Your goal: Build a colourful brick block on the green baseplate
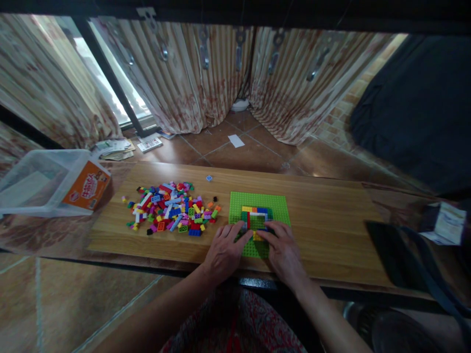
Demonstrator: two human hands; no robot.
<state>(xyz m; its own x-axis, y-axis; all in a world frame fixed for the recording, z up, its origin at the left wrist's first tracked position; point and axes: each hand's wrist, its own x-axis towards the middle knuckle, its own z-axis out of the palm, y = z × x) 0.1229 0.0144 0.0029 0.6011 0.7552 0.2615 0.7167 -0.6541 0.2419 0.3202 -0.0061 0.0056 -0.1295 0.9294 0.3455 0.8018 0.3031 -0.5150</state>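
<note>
A green studded baseplate (259, 198) lies on the wooden board, and a low square frame of coloured building bricks (253, 210) stands on it around an open middle. My left hand (224, 250) rests over the baseplate's left front part, thumb and fingers closed about the frame's near left corner. At the near right corner, my right hand (285, 250) has thumb and fingers on the bricks in the same way. Both hands cover much of the frame's front side. Which single brick each hand touches is hidden.
Left of the baseplate spreads a pile of loose bricks (176, 208). One small blue brick (209, 178) lies apart behind it. A clear plastic bin (47, 157) with an orange label stands at the left. The wooden board (331, 215) sits on a cloth-covered table; striped curtains (206, 83) hang beyond.
</note>
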